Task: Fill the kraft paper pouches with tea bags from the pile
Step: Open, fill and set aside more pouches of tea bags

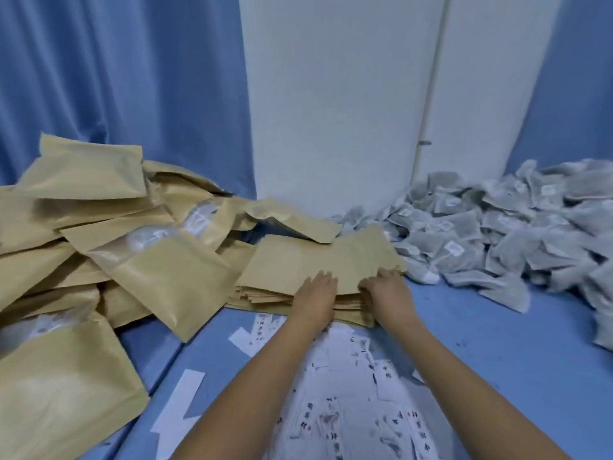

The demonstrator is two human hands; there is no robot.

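The stack of flat kraft pouches [292,263] lies mid-table on the blue surface [481,327]. The pile of tea bags [497,234] is at its 3 o'clock and a heap of puffed pouches [106,247] at its 9 o'clock. These pouches look light, thin and creasable, and probably slick against one another, so the top one is likely to slide rather than lift. The best hold is probably a pinch at a free corner or the open mouth while the sheets below are pinned. The tea bags look soft, light and easily snagged by their tags, so a loose handful should serve. Both forearms reach forward from 6 o'clock over scattered printed slips [348,403]. The left hand [315,290] lies palm-down on the stack's near edge, fingers fairly straight, pressing rather than grasping. The right hand [386,288] rests at the stack's near right corner, at about 5 o'clock, with fingers bent. I cannot tell whether it pinches a pouch.
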